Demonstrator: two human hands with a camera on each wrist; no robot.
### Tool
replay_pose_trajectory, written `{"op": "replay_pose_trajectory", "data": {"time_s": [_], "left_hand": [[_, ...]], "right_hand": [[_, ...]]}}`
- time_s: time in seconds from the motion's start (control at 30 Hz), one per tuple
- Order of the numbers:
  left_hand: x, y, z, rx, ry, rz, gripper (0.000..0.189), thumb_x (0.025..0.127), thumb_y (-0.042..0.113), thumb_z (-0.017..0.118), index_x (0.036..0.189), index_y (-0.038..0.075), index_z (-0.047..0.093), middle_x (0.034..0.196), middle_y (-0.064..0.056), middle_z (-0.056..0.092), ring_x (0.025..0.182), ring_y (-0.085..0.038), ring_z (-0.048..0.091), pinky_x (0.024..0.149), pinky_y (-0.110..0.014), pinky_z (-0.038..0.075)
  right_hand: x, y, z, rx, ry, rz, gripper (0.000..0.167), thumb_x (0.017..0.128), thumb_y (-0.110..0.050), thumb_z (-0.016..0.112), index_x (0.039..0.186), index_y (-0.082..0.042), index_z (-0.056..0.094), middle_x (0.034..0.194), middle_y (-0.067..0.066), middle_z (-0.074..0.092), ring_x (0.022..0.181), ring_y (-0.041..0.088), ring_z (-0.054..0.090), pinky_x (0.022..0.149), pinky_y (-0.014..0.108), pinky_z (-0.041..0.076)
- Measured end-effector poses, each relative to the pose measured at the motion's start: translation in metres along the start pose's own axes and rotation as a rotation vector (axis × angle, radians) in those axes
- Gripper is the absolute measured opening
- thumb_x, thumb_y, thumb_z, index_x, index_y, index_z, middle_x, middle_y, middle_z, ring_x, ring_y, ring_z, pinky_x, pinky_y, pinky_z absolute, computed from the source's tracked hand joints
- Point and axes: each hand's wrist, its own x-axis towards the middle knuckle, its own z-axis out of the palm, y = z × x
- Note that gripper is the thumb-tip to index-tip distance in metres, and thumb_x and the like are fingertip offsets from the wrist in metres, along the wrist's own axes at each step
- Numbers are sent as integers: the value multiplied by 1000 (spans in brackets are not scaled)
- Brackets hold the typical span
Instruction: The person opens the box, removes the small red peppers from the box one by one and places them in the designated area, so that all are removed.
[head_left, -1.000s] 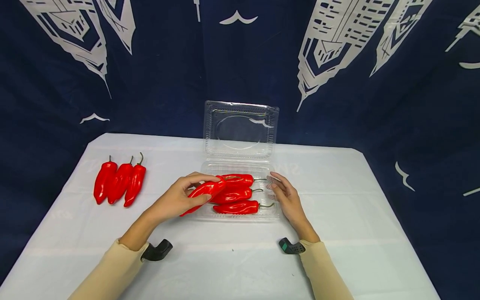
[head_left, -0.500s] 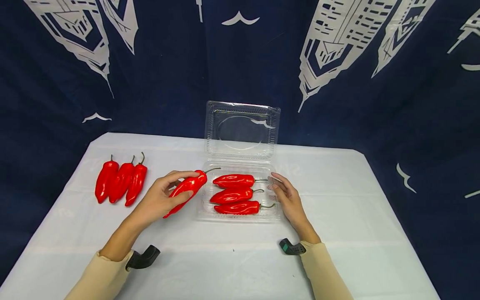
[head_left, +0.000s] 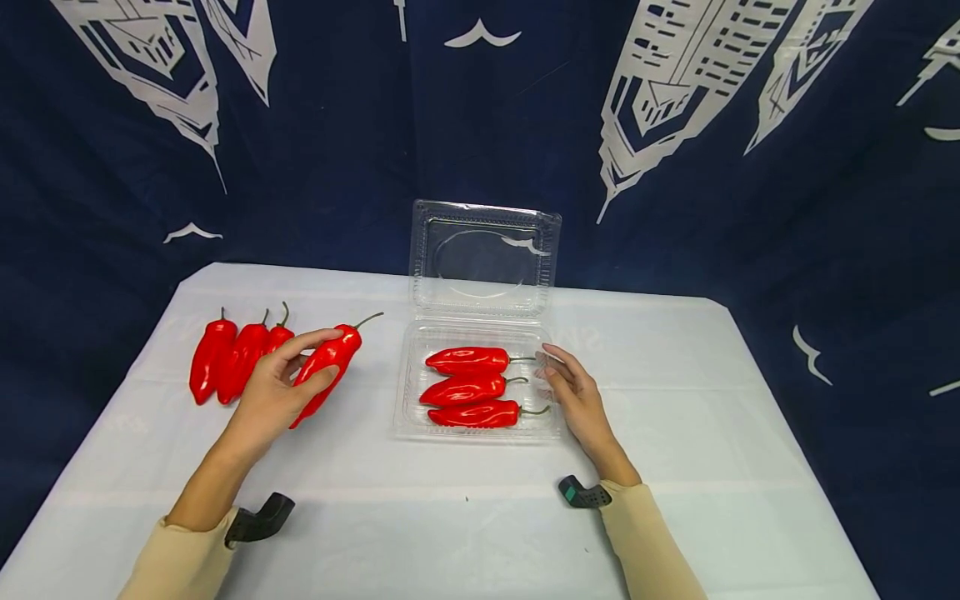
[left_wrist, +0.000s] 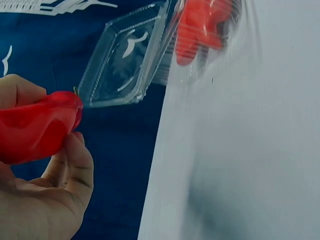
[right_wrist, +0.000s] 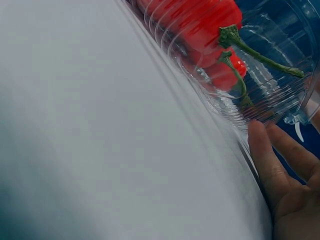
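In the head view my left hand (head_left: 266, 396) grips a glossy red pepper (head_left: 328, 365) with a thin green stem, its tip pointing down toward me. The left wrist view shows this red pepper (left_wrist: 37, 127) between thumb and fingers. A clear plastic clamshell box (head_left: 405, 408) stands at the middle with its lid (head_left: 483, 267) raised. Inside, three red peppers (head_left: 472, 388) lie side by side, stems to the right. My right hand (head_left: 581, 408) rests against the box's right side. In the right wrist view its nearly straight fingers (right_wrist: 265, 150) touch the ribbed wall.
Three more red peppers (head_left: 238, 362) lie at the table's left; my left hand partly covers the rightmost. A white cloth covers the table (head_left: 465, 533). Behind it hangs a dark blue curtain (head_left: 510, 108) with white building prints.
My left hand has carried its red pepper leftward, from over the box to beside the left group. My right hand has stayed at the box.
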Motion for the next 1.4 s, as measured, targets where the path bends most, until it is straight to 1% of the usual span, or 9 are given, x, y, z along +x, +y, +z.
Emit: {"op": "replay_pose_trajectory", "data": {"time_s": [0.23,0.43,0.6,0.73,0.9,1.0,1.07,1.2,1.4], "left_hand": [[2,-8,-5,37,116,-11,48,97,14,65,144,17,54,134,-11,48,115,-22,47,77,-16,55],[7,-19,-8,80,163,-17,50,96,13,65,145,16,53,133,-13,48,113,-23,45,74,-15,54],[12,-26,-10,138,209,-27,51,96,16,66,145,17,53,136,-17,48,116,-26,44,72,-11,51],[15,-30,-11,158,250,-42,50,96,17,65,144,17,53,137,-18,49,116,-26,45,71,-9,49],[17,-35,-10,162,293,-47,48,97,17,63,144,17,55,134,-16,52,110,-21,47,71,-8,49],[18,-37,-10,207,320,-34,47,96,17,63,142,16,56,130,-17,55,105,-21,49,69,-8,48],[19,-40,-10,243,340,-21,46,95,16,64,140,15,58,125,-19,57,101,-21,50,67,-8,47],[21,-43,-9,323,364,4,45,92,14,66,137,14,61,114,-19,60,92,-22,51,67,-13,46],[25,-44,-7,410,374,24,46,91,14,67,136,13,61,110,-20,61,87,-26,52,71,-30,45]], "right_hand": [[0,0,0,3,6,-2,42,106,-22,51,148,-17,48,146,14,55,125,34,59,86,19,53],[0,0,0,1,5,-3,42,106,-23,51,148,-17,48,146,14,55,125,33,59,87,19,54],[0,-1,-1,-2,7,-4,42,106,-23,51,147,-18,48,145,13,56,125,33,59,86,19,54],[-1,0,-1,-1,5,-8,42,106,-23,51,147,-17,49,145,13,56,124,33,59,86,19,54],[0,1,0,-5,6,-7,42,106,-23,52,147,-18,49,145,12,57,123,28,61,86,20,54],[0,0,-1,-5,7,-4,41,105,-25,52,146,-19,49,144,11,57,121,24,62,86,19,54],[-1,-4,0,-4,1,1,42,106,-22,51,147,-16,48,145,13,56,122,28,61,87,22,55],[-1,-3,0,2,-3,0,43,106,-20,51,148,-14,47,145,13,56,124,34,59,86,22,55],[-1,1,-1,2,1,-12,43,106,-22,51,148,-17,48,144,12,57,124,33,59,87,20,54]]}}
